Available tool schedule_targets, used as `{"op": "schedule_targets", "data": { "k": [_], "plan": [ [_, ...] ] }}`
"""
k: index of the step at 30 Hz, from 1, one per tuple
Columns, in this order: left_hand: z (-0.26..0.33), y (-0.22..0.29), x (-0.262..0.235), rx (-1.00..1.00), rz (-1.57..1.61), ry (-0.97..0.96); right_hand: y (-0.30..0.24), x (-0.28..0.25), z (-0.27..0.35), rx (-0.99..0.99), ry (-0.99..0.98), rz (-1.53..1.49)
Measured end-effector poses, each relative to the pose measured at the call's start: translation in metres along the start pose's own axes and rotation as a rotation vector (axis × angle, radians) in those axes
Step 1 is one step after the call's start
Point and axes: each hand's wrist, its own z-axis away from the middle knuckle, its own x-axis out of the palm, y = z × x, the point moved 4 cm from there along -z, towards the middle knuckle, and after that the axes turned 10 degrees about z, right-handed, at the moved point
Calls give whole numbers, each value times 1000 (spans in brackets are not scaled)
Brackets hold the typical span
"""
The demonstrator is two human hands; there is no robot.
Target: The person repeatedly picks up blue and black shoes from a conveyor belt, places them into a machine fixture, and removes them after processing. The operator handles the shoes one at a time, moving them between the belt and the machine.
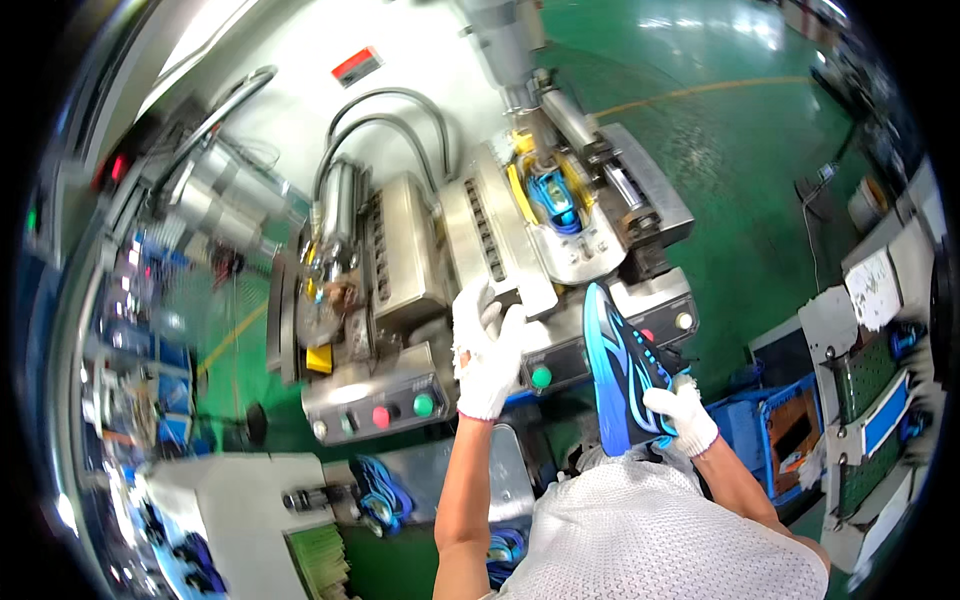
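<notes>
My right hand (pixel 682 415), in a white knit glove, grips a black and blue sneaker (pixel 612 365) by its heel end. The sneaker is tilted on its side, toe pointing away from me and its blue sole facing left. My left hand (pixel 487 350), gloved too, is raised over the front edge of the metal machine (pixel 408 265), fingers apart and nothing in them. A second blue shoe (pixel 556 200) sits in the machine's right-hand station, among yellow pads and beneath a vertical press cylinder (pixel 500 50). The left-hand station is blurred.
Front control panels (pixel 375 405) carry red and green buttons. Blue shoe parts (pixel 380 495) lie by a grey bench at lower left, near a stack of green sheets (pixel 318 562). A blue crate (pixel 792 440) stands at right, beside a rack (pixel 868 400). Hoses (pixel 390 92) arch behind the machine.
</notes>
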Motion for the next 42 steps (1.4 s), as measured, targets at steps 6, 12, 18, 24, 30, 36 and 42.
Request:
{"op": "schedule_targets", "data": {
  "k": [6, 12, 18, 24, 30, 36, 42],
  "plan": [
    [-128, -68, 145, -287, -61, -99, 13, -86, -15, -94, 267, 21],
    [-212, -180, 210, -376, -404, 13, 5, -123, 14, -547, 286, 846],
    [-246, -170, 217, -587, -147, -176, -10, -116, -2, -154, 367, 307],
    [-199, -103, 116, -515, 173, -164, -40, -87, -41, -303, 316, 472],
    [-39, -38, -9, -597, 243, -303, -132, -2, -181, -269, 80, 230],
    [95, -18, -97, -1138, -161, -330, -179, 79, -414, -292, 244, 1422],
    [283, -86, -150, -1382, -511, 237, -100, 97, -507, -550, 319, 1645]
  ]
}}
